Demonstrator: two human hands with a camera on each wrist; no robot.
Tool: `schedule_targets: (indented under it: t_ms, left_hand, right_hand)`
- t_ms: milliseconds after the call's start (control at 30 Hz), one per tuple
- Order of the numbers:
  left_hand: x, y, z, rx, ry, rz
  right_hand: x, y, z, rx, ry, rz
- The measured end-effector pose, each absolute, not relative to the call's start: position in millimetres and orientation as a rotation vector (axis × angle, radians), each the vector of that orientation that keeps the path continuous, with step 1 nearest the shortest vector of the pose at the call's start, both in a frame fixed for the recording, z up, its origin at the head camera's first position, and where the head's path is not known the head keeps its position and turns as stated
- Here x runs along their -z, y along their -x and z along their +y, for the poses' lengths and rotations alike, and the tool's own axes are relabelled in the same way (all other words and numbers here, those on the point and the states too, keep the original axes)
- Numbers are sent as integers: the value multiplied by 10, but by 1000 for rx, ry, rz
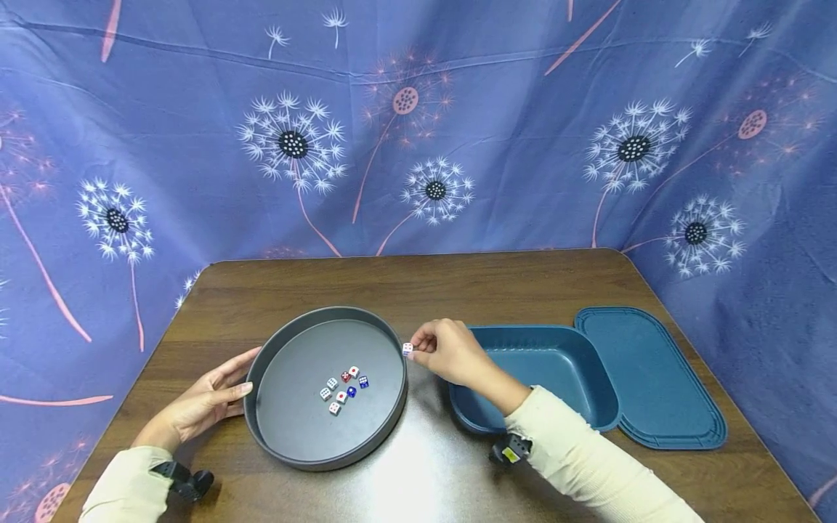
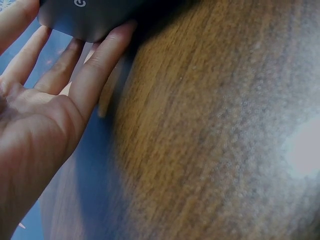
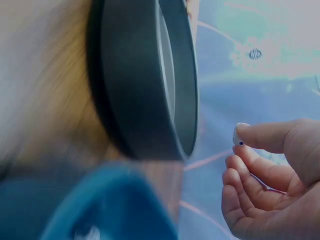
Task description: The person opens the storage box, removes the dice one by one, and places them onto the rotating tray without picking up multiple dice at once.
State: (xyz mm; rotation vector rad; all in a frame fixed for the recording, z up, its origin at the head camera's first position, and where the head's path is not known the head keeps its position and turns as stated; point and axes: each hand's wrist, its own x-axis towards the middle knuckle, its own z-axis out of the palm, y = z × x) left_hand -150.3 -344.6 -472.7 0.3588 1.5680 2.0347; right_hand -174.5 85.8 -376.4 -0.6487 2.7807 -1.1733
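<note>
My right hand (image 1: 451, 352) pinches a small white die (image 1: 408, 348) between thumb and fingertips, just beside the right rim of a round dark grey pan (image 1: 399, 403). In the right wrist view the die (image 3: 239, 135) sits at the thumb tip, with the other fingers curled below. My left hand (image 1: 205, 399) holds the pan's left side, thumb at the rim and fingers against the outer wall. The left wrist view has these fingers (image 2: 102, 62) at the pan's dark surface (image 2: 92, 20). Several white dice (image 1: 325, 394), blue dice (image 1: 363, 381) and a red die (image 1: 346, 376) lie inside the pan.
A teal rectangular container (image 1: 608, 407) stands right of the pan, partly under my right forearm. Its flat teal lid (image 1: 660, 378) lies farther right. The wooden table (image 1: 451, 283) ends at a blue dandelion-print cloth (image 1: 510, 109) behind.
</note>
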Motion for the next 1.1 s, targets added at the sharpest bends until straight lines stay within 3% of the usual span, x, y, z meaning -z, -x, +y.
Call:
schedule_targets:
  t_ms: [567, 1100]
  left_hand:
    - [4740, 1509, -3430, -2040, -381, 1547]
    - [4721, 1488, -3435, -2049, -372, 1554]
  right_hand:
    - [4075, 1582, -121, 1283, 757, 2774]
    - [4421, 1397, -438, 1163, 818, 2875]
